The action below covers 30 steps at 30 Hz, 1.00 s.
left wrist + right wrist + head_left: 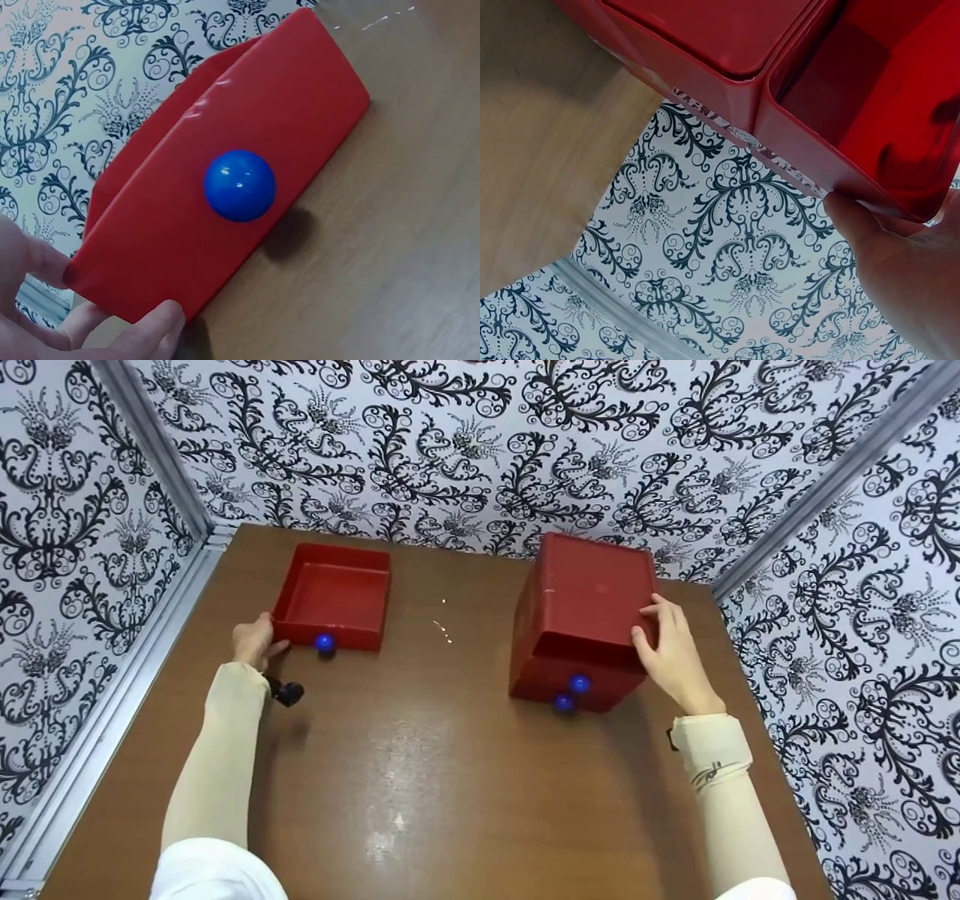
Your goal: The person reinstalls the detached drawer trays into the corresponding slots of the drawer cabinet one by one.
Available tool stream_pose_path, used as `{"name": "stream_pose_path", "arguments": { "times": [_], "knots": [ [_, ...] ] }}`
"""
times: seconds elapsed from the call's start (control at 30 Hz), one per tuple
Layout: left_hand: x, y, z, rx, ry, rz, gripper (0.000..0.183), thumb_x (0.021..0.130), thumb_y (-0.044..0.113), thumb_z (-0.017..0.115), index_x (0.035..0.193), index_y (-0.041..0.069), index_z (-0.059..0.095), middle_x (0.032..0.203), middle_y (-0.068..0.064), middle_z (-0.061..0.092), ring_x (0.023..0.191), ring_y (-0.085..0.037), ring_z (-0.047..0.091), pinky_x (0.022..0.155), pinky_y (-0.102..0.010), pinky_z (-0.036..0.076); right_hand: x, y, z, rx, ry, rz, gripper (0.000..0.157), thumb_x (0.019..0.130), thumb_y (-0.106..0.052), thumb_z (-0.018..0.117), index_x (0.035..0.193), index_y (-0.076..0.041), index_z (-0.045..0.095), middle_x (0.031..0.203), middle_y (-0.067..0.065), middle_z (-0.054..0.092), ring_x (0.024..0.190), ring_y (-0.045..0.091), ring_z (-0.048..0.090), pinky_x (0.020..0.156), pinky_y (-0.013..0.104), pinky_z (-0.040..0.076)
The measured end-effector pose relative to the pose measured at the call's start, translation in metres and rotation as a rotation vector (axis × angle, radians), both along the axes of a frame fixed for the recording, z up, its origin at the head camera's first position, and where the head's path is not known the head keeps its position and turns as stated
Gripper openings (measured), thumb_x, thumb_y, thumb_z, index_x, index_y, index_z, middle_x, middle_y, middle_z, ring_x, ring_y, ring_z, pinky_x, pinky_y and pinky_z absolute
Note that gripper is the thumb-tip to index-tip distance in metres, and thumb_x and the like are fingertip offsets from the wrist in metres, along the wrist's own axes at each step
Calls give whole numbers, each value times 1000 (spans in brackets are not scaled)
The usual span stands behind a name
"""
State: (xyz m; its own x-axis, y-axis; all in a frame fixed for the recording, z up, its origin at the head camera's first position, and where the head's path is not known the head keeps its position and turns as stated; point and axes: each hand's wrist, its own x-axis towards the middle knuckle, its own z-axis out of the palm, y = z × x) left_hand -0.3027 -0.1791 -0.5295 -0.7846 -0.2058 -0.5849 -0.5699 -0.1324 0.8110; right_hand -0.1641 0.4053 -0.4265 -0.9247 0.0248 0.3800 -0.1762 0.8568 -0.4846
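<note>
A red drawer [330,636] with a blue ball knob [240,186] lies face up on the table at the left. My left hand [253,641] grips its front left corner, one digit at the upper corner and another by the lower edge. To the right stands a red cabinet [600,592]. Below its top is a dark opening [900,112], with two blue knobs [580,684] on the front underneath. Against the cabinet's upper right front corner rests my right hand [675,660], its fingers spread along the edge and the thumb near the front.
Brown tabletop [435,750] lies between the two red things. Patterned wall panels [465,457] rise close behind the cabinet and along both sides. A metal rail [120,735] runs down the left edge.
</note>
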Motion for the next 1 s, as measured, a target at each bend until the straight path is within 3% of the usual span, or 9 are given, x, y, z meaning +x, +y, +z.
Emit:
{"name": "stream_pose_path", "arguments": {
  "times": [0.13, 0.23, 0.4, 0.53, 0.63, 0.77, 1.0],
  "knots": [
    [-1, 0, 6, -6, -7, -10, 56, 92, 26, 35, 142, 3, 21, 119, -7, 39, 90, -12, 59, 83, -19, 55, 1, 0, 0, -1, -11, -10, 35, 88, -22, 53, 115, -1, 47, 142, 19, 36, 133, 35, 32, 111, 50, 27],
    [0, -1, 7, -2, -6, -19, 47, 91, 24, 37, 132, 3, 29, 99, -1, 35, 90, -12, 55, 80, -18, 56, 1, 0, 0, -2, -13, -15, 35, 88, -22, 53, 115, -1, 47, 142, 18, 36, 133, 34, 32, 111, 50, 27],
    [4, -4, 7, -5, -15, -47, 22, 91, 25, 40, 105, 8, 38, 77, 1, 36, 70, -8, 51, 69, -18, 57, 1, -1, 0, 0, -10, -13, 35, 88, -22, 53, 115, -1, 48, 142, 18, 36, 133, 34, 32, 112, 50, 27],
    [7, -8, 7, 27, -16, -60, 16, 90, 25, 45, 94, 11, 37, 56, 6, 36, 58, -7, 50, 61, -20, 56, 1, -1, 1, 5, -7, -14, 35, 88, -22, 53, 115, 0, 48, 142, 19, 37, 133, 35, 33, 112, 50, 27],
    [9, -11, 6, 129, 4, -53, 14, 89, 24, 48, 95, 12, 42, 57, 7, 49, 70, -8, 54, 64, -21, 57, 1, -1, 2, 2, -7, -16, 34, 88, -21, 53, 115, 0, 48, 142, 19, 36, 133, 35, 33, 112, 50, 27],
    [11, -14, 3, 276, 36, -27, 13, 89, 21, 52, 99, 13, 50, 74, 6, 64, 91, -9, 56, 74, -23, 57, 1, -1, 3, -3, -12, -16, 34, 88, -22, 53, 115, 0, 48, 142, 19, 36, 133, 36, 32, 112, 51, 27],
    [18, -15, -7, 379, 66, 46, 13, 87, 21, 54, 97, 13, 56, 86, 3, 62, 102, -15, 51, 92, -30, 53, 2, -3, 3, -7, -14, -13, 34, 88, -21, 53, 115, 0, 48, 142, 20, 36, 132, 36, 33, 112, 51, 27]
  ]
}}
